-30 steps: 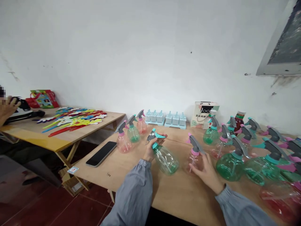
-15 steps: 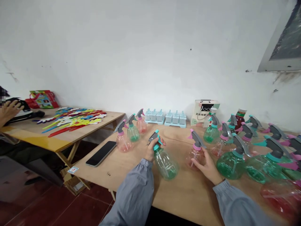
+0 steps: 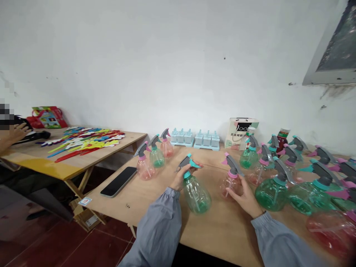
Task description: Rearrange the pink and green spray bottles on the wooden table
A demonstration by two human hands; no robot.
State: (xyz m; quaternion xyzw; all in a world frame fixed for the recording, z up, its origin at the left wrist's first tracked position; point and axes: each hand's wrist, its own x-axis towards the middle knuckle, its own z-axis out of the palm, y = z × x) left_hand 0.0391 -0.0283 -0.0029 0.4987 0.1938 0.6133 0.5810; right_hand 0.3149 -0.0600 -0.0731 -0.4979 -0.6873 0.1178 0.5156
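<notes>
My left hand (image 3: 181, 178) is closed around the neck of a green spray bottle (image 3: 197, 194), just under its grey and turquoise trigger head. The bottle leans a little, its base toward the right. With fingers and thumb on either side, my right hand (image 3: 244, 196) grips a pink spray bottle (image 3: 228, 184) below its pink collar; it looks upright on the table. Left of my left hand stand a pink spray bottle (image 3: 145, 168), a green one (image 3: 157, 157) and another pink one (image 3: 167, 148). Close to my right hand is a large green spray bottle (image 3: 271, 194).
Several more spray bottles (image 3: 308, 196) crowd the right side. Light blue popsicle molds (image 3: 207, 141), a paper bag (image 3: 233, 135) and a dark red bottle (image 3: 282, 139) stand by the wall. A phone (image 3: 119, 181) lies left. On another table are colourful hand-shaped pieces (image 3: 89, 142); a person's hand (image 3: 18, 133) is there.
The green spray bottle's head has turned in my left hand, so its turquoise trigger now points right. My right hand stays on the pink bottle. The view has shifted slightly.
</notes>
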